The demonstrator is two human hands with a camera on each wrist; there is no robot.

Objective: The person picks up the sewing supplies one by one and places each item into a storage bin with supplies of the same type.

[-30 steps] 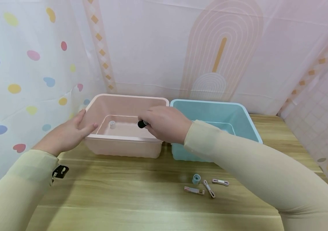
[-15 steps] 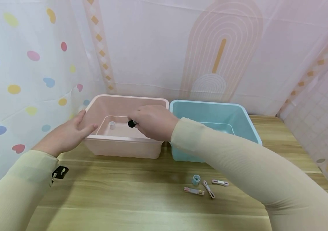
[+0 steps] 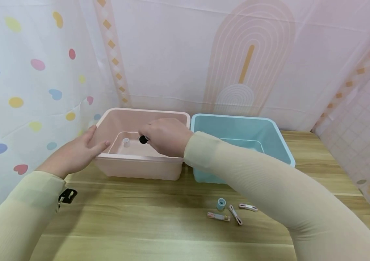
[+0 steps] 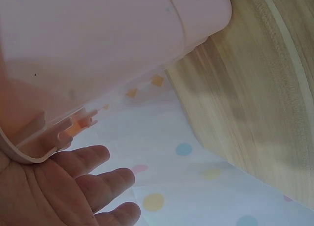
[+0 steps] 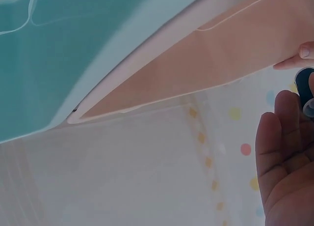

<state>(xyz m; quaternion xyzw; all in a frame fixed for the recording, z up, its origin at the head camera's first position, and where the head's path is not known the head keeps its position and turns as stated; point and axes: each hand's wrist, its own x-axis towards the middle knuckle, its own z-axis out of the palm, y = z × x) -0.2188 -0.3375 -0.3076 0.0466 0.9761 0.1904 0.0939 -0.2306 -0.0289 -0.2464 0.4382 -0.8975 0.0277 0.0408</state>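
Observation:
My right hand is over the right part of the pink bin, pinching a small dark round-ended object. In the right wrist view this dark object shows a clear rounded part beside it; its kind cannot be made out. My left hand rests at the pink bin's left front corner. In the left wrist view the left hand's fingers extend, fairly straight, beyond the rim. A small white cylinder stands on the bin's floor, left of the dark object.
A light blue bin stands close beside the pink one, partly behind my right forearm. On the wooden table in front lie a small blue roll, two banded cord bundles and a pink banded strip. Patterned curtains hang behind.
My right hand has moved left with the dark object, further over the pink bin and nearer the white cylinder. The left hand has stayed on the bin's corner.

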